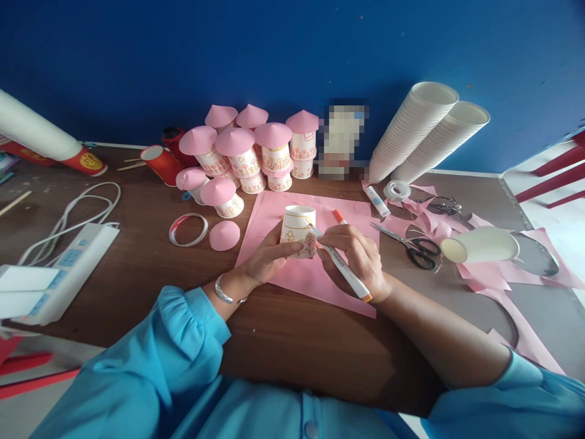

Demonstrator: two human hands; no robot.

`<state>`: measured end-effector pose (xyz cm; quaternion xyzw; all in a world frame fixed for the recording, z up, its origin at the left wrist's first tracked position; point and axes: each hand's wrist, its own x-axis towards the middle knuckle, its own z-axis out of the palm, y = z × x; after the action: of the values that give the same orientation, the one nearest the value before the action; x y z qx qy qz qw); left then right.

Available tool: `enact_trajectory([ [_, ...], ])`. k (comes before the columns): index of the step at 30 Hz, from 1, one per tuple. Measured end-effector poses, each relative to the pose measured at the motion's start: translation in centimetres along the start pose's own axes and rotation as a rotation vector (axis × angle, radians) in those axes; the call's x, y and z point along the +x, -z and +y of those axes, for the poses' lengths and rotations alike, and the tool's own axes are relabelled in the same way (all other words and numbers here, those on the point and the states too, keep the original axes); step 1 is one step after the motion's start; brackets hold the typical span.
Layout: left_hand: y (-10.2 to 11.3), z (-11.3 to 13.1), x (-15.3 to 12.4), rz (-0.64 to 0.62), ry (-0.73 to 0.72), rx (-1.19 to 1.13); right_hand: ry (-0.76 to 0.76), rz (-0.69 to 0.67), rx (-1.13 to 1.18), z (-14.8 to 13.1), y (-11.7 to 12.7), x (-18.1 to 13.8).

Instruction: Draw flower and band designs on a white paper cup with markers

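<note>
My left hand (pixel 274 253) is wrapped round a white paper cup (pixel 298 228) bearing orange and red flower drawings and lines near its rim. A white marker with an orange end (pixel 345 271) is gripped in my right hand (pixel 359 259), its tip at the cup's right side. Below both hands lies a pink paper sheet (pixel 333 296). Another marker with a red-orange cap (pixel 338 216) rests on the sheet behind my right hand, partly hidden by it. Left of the cup, a pink paper cone (pixel 224 235) lies on the table.
Several decorated cups with pink cone tops (pixel 235 143) stand at the back. Tape rolls (pixel 187 230), a power strip (pixel 75 268) and a red cup (pixel 159 164) are leftward. Rightward are scissors (pixel 414 247), a glue stick (pixel 377 201), paper scraps (pixel 489 274) and leaning cup stacks (pixel 411 128).
</note>
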<state>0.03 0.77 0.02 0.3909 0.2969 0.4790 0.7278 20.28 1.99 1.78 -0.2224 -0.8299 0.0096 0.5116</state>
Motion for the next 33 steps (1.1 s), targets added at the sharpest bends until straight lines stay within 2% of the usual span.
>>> enact_trajectory([
  [15,-0.46,0.15,0.03,0.013,-0.004,0.074,0.032,0.003,0.01,-0.41,0.25,0.04],
  [25,0.14,-0.33,-0.14,-0.014,0.012,0.071,0.039,0.007,-0.016,-0.35,0.18,0.24],
  [33,-0.47,0.24,0.02,0.008,-0.003,0.065,0.028,-0.006,0.005,-0.35,0.08,0.18],
])
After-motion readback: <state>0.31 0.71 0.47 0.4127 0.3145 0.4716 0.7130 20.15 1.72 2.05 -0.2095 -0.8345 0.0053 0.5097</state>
